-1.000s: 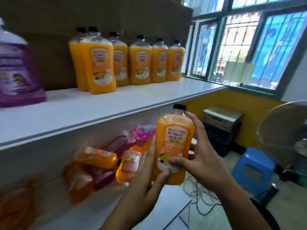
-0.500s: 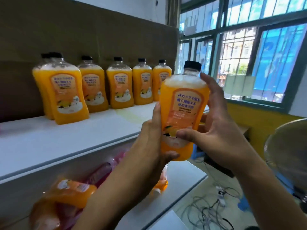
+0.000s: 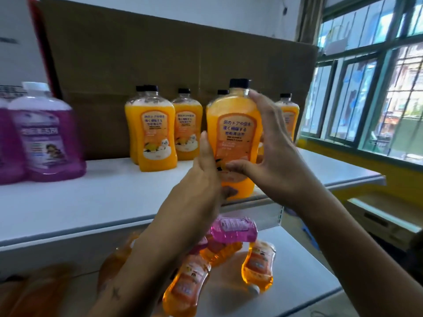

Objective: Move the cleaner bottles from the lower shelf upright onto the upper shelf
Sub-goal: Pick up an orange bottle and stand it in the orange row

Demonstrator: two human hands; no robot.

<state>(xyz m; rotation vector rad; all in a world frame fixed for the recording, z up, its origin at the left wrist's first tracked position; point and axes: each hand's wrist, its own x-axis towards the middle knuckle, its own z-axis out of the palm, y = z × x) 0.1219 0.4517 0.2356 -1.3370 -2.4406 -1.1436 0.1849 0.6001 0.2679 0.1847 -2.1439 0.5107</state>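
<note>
Both hands clamp one orange cleaner bottle [image 3: 233, 133], black-capped and upright, at the front edge of the upper shelf [image 3: 96, 197]; whether its base touches the shelf cannot be told. The left hand [image 3: 201, 179] grips its lower left side, the right hand [image 3: 270, 154] wraps its right side, thumb across the label. Behind it a row of orange bottles [image 3: 151, 133] stands upright; purple bottles [image 3: 45, 138] stand at left. On the lower shelf [image 3: 297, 271] lie orange bottles [image 3: 258, 271] and a pink bottle [image 3: 233, 229].
</note>
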